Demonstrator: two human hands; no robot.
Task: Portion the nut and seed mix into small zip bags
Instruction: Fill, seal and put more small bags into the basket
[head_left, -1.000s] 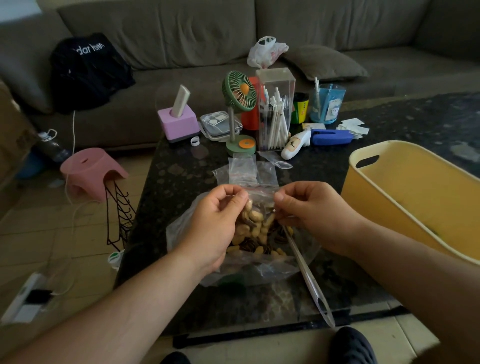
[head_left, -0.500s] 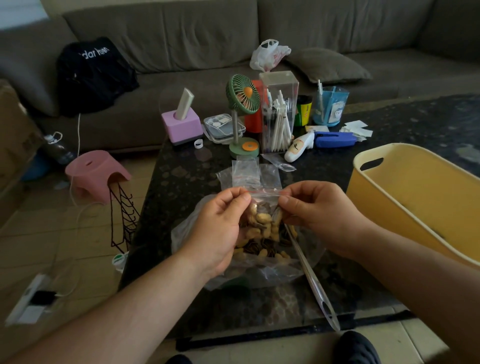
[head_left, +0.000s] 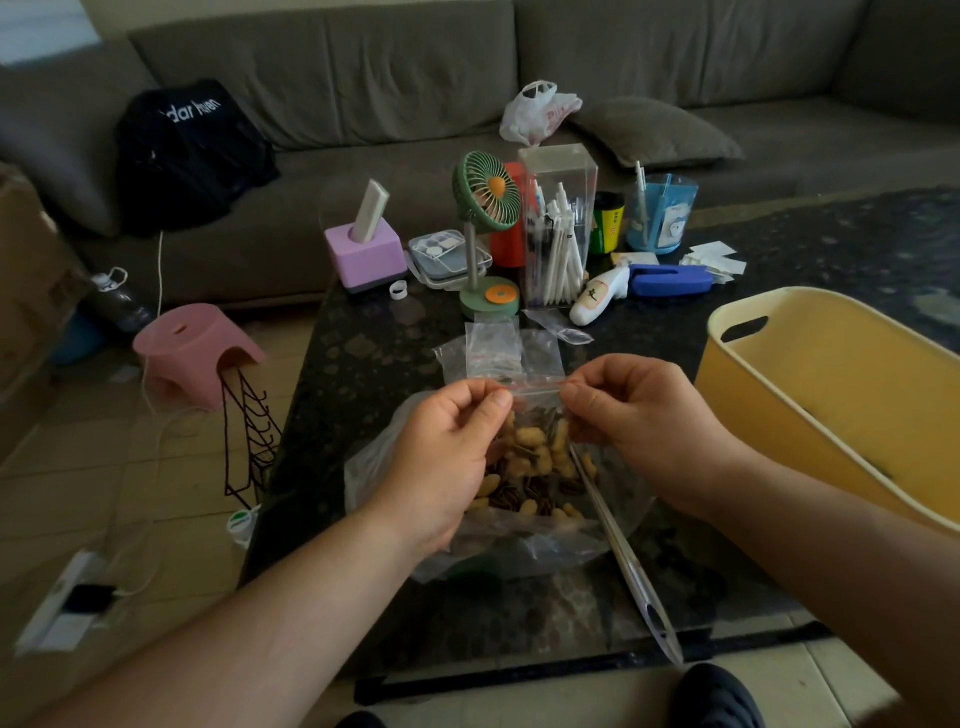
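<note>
My left hand (head_left: 441, 457) and right hand (head_left: 644, 421) each pinch one end of a small zip bag (head_left: 537, 415) along its seal, both grips closed on it. It hangs over the large open bag of nut and seed mix (head_left: 519, 499) on the dark bench (head_left: 363, 374). A yellow tub (head_left: 831, 410) crowds 3 o'clock; bare bench lies at 9 o'clock

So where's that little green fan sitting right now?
The green fan stands on the dark table, toward its far edge, left of the clear pen box and right of the lilac block, beyond both hands.
</note>
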